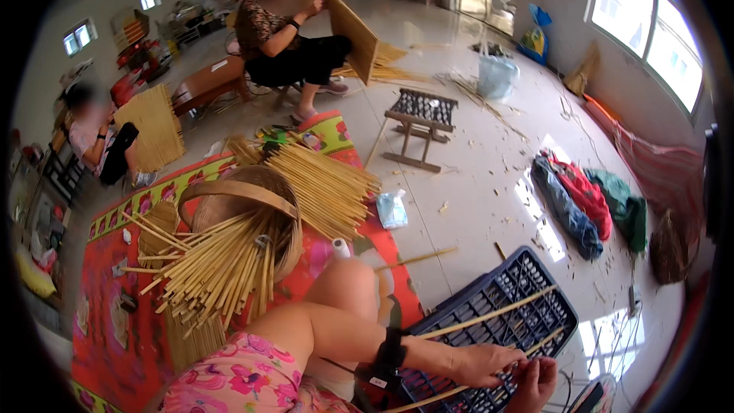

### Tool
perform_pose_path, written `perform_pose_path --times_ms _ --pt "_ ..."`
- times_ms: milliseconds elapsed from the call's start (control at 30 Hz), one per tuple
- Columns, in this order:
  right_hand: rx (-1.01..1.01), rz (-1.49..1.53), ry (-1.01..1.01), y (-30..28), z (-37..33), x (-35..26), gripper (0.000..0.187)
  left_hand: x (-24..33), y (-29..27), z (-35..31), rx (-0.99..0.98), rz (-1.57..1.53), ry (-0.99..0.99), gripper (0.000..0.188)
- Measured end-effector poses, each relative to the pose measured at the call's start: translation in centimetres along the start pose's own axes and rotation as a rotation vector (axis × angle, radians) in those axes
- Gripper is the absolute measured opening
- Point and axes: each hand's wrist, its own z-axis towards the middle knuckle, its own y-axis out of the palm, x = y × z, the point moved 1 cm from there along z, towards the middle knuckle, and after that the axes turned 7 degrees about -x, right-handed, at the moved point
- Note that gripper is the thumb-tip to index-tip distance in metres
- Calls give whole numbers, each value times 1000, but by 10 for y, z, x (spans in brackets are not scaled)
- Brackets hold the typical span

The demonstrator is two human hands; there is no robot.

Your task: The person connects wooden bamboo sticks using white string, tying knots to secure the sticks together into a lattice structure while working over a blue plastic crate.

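My left hand (483,364), with a black band on its wrist, reaches over a dark blue plastic crate (562,298). Its fingers are closed in a pinch close to my right hand (534,385), whose fingers are also curled together. What lies between the fingertips is too small to make out. A pale yellow stalk (544,343) runs up to the fingers from the crate's right side, and another stalk piece (440,397) shows below my left hand. A longer stalk (489,312) lies across the crate's upper part.
A wicker basket (287,248) with stalks (218,268) sits on a red floral mat (99,313). More stalks (325,187) lie behind it. A folding stool (424,111) and clothes (581,203) are further off. Two people (267,38) (95,134) sit holding woven panels (353,34) (151,128).
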Motion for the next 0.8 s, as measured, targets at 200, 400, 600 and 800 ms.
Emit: perform_pose_path --times_ms 200,400,600,800 --pt "128 535 134 -2 11 21 6 2 -15 4 -73 3 -364 18" --pt "196 446 108 -13 9 10 8 -2 -21 -3 -107 118 -456 12" --pt "228 426 40 -21 8 8 7 -1 -20 -2 -113 248 -325 12" --pt "285 418 -39 -27 12 5 8 -4 -17 -10 -175 361 -359 14"
